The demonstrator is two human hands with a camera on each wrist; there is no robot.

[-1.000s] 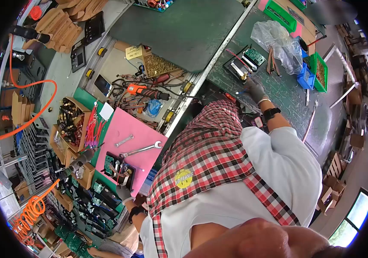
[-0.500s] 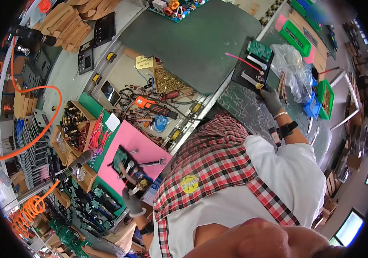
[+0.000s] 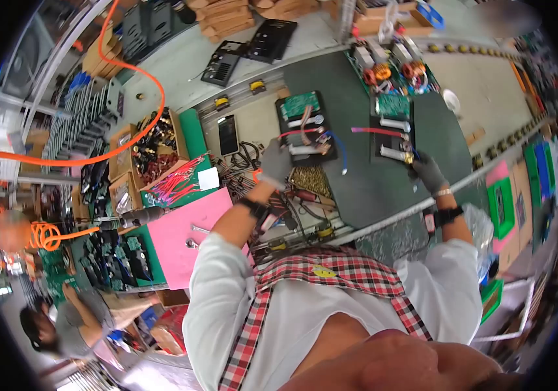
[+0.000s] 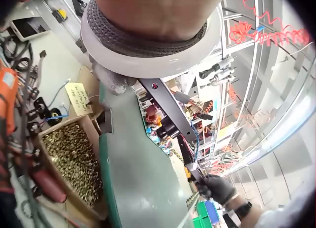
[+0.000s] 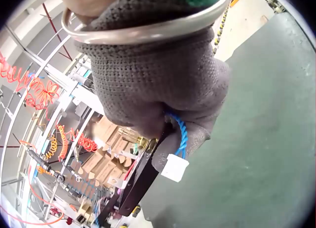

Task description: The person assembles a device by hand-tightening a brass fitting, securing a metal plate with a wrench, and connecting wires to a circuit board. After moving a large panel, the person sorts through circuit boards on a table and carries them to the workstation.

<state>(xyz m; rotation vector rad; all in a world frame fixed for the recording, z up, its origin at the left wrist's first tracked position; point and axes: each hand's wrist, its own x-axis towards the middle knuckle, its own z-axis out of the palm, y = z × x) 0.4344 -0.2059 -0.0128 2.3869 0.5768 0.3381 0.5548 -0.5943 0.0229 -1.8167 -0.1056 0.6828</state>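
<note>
Two black panels are held side by side over the dark green mat (image 3: 383,186). My gloved left hand (image 3: 277,163) grips the left edge of one panel (image 3: 326,120), which carries a green circuit board (image 3: 300,104), metal strips and a blue wire (image 3: 344,153). The other panel (image 3: 383,130) has a similar board (image 3: 393,104) and a pink-red wire (image 3: 373,130); my gloved right hand (image 3: 430,174) grips its near corner. In the right wrist view, fingers curl round that panel's edge (image 5: 140,181), with a white connector (image 5: 175,167) on twisted blue wires hanging beside them.
A larger board with coils (image 3: 393,68) lies at the mat's far edge. A box of brass screws (image 3: 311,181), tangled tools and a phone (image 3: 228,135) lie left of the mat. The pink sheet (image 3: 187,228) holds wrenches. An orange air hose (image 3: 64,159) crosses the left; another person (image 3: 73,319) works there.
The left hand has brought its panel from the pink sheet over to the green mat. The right hand has carried its panel from the right-hand bench onto the mat's side. The head view has turned.
</note>
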